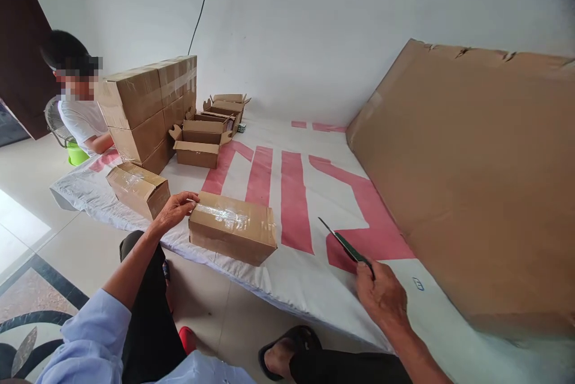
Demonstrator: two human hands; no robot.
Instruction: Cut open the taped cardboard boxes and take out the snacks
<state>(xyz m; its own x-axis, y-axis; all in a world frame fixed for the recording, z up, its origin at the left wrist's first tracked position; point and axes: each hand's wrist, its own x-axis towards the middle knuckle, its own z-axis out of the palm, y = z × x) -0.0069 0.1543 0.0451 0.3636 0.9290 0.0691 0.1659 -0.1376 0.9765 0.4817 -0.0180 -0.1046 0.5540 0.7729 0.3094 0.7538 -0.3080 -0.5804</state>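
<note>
My left hand (177, 209) is at the left end of a taped cardboard box (233, 225), its bent fingers gripping the top corner. Clear shiny tape runs along the box's closed top. In my right hand (383, 293) are scissors (345, 246) with dark handles, their thin blades pointing up and left, away from the box. My fingers partly hide the handles. Just left of my left hand lies a second taped cardboard box (138, 187).
Taped boxes are stacked (144, 108) at the back left, beside several open boxes (197, 144). A large cardboard sheet (467, 186) leans at the right. A white cloth with red markings (296, 204) covers the table. Another person (83, 120) sits beyond the stack.
</note>
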